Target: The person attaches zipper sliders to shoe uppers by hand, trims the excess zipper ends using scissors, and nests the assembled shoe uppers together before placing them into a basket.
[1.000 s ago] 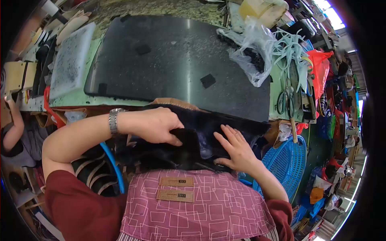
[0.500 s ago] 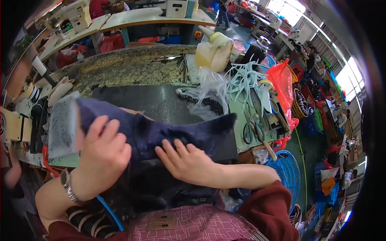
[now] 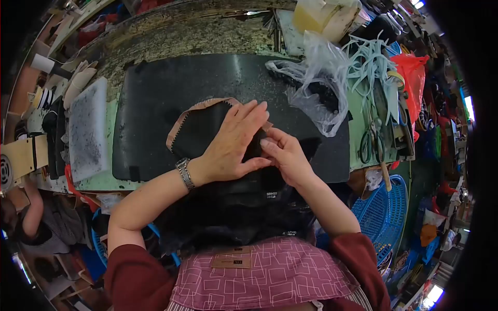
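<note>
A dark, soft piece of material (image 3: pixel 199 129) lies on the black board (image 3: pixel 155 88), its curved edge showing a tan strip (image 3: pixel 181 124) with a zigzag cut. My left hand (image 3: pixel 233 142), with a metal watch on the wrist, rests over the right part of this piece. Its fingers are stretched out and the thumb stands apart. Close beside it, my right hand (image 3: pixel 288 158) pinches the edge of the dark piece between thumb and fingers. The pinched spot is partly hidden by my left hand. More dark material (image 3: pixel 223 207) hangs toward my lap.
A clear plastic bag (image 3: pixel 321 78) with black bits lies at the board's right. Beyond it are pale green strips (image 3: pixel 368 65), scissors (image 3: pixel 369 142) and a red bag (image 3: pixel 411 78). A grey-white block (image 3: pixel 88 129) stands left. Blue baskets (image 3: pixel 381 217) sit below the table's right side.
The dark piece, earlier raised with its bluish side showing, now lies on the board with its tan edge visible. My left hand has moved right, near my right hand. The view has tilted down.
</note>
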### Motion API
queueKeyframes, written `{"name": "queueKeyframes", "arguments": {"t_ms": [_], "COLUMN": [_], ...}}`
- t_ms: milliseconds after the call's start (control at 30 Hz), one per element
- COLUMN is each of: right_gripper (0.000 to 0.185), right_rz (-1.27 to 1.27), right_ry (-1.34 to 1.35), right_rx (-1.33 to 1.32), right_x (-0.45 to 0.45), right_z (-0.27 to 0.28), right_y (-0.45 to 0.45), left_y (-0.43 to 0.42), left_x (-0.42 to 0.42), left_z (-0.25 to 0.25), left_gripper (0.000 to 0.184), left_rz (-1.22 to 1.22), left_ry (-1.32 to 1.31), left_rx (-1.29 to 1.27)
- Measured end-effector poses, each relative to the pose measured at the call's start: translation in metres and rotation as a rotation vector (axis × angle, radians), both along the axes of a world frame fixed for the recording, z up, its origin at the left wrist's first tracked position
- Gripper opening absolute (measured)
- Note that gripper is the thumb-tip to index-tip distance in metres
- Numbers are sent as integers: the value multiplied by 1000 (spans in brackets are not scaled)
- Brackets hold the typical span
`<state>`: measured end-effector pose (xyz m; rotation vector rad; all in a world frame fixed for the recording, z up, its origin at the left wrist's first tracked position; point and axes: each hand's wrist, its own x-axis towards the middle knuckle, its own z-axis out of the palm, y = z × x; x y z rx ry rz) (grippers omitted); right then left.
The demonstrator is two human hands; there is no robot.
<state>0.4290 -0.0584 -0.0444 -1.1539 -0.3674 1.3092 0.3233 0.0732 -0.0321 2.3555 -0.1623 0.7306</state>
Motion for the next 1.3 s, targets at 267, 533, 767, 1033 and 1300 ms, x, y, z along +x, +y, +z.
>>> {"name": "queueKeyframes", "arguments": {"t_ms": [267, 533, 767, 1033, 1300], "right_gripper": [18, 10, 16, 28, 17], "right_rz": [-312, -71, 98, 178, -281], "right_ry": [-407, -913, -583, -474, -1012], "right_rx": [50, 60, -160, -228, 136], "right_x": [-11, -1, 15, 21, -15], "right_z": [8, 29, 29, 18, 0], "right_y": [10, 12, 16, 19, -7], "left_y": [8, 3, 2, -2, -12], "left_x": [0, -2, -1, -3, -2], "left_z": [-6, -9, -6, -11, -5], "left_gripper": [73, 74, 76, 77, 41], "left_rz": [-3, 91, 79, 81, 99], "left_ry": [122, 47, 33, 11, 198], "left_rx": [-146, -172, -117, 81, -42]}}
